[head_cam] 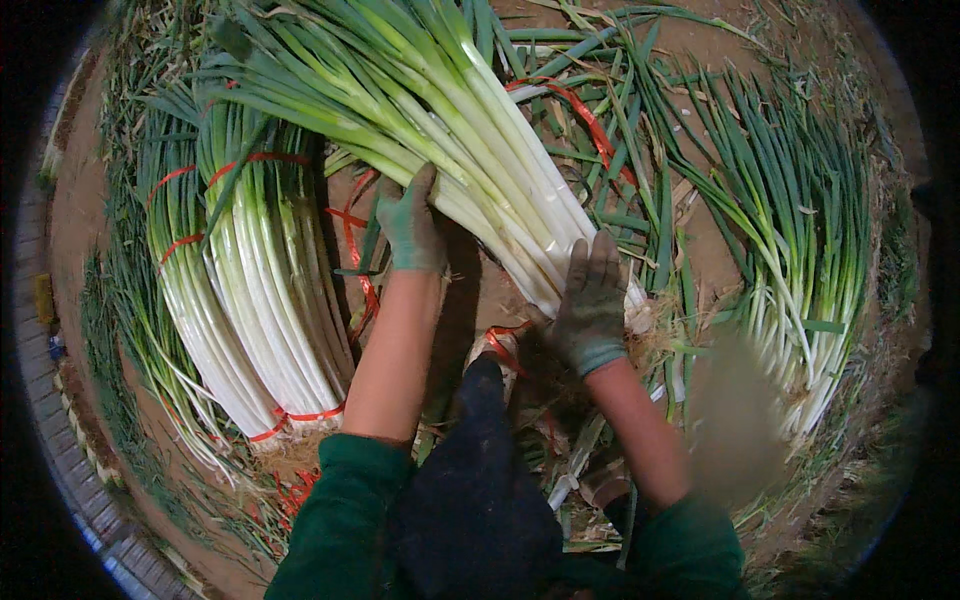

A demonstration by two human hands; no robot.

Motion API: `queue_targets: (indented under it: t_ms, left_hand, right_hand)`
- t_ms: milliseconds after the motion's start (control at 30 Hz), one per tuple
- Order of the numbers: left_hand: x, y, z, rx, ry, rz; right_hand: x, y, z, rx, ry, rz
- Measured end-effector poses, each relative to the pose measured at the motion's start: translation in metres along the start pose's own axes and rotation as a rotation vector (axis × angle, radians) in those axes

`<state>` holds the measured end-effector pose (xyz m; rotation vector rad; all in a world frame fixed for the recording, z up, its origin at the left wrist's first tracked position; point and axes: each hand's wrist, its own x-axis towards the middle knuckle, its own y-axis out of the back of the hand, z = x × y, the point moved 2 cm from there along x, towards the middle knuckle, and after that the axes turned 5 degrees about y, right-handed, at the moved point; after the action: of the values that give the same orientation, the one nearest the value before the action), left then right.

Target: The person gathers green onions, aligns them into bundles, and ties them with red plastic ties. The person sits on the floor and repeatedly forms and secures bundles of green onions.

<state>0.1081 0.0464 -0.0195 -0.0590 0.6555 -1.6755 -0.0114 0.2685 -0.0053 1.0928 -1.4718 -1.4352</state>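
Observation:
A thick bunch of long green onions lies slantwise before me, green leaves up and left, white root ends down and right. My left hand, in a green and grey work glove, grips the bunch from its left side, thumb on top, fingers hidden beneath. Against the white stalks near the roots lies my gloved right hand, its fingers extended and close together; I cannot tell whether it grips them. Below the bunch, near my knee, is a red tie strip.
Tied bundles of green onions with red bands lie at the left. Loose thinner green onions are on the right. Cut leaves and a red strip litter the soil beyond the bunch. More red strips lie at lower left.

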Motion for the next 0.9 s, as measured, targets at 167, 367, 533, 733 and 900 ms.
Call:
queue_targets:
  t_ms: [167, 367, 533, 733, 900]
  left_hand:
    - [0.003, -0.013, 0.024, 0.012, 0.157, -0.157]
    - [0.018, -0.017, 0.03, 0.138, 0.196, -0.307]
    - [0.013, 0.001, 0.034, 0.386, 0.056, -0.028]
    - [-0.004, 0.036, 0.069, 0.78, -0.721, 0.121]
    - [-0.024, -0.01, 0.073, 0.967, -0.191, -0.089]
  right_hand:
    - [0.007, 0.011, -0.005, 0.117, -0.078, -0.068]
    - [0.007, 0.009, -0.004, 0.103, -0.047, -0.04]
    - [0.003, 0.0, -0.003, 0.016, -0.029, 0.057]
    - [0.003, 0.007, -0.003, 0.131, -0.045, 0.049]
    - [0.005, 0.008, -0.007, 0.152, -0.053, -0.001]
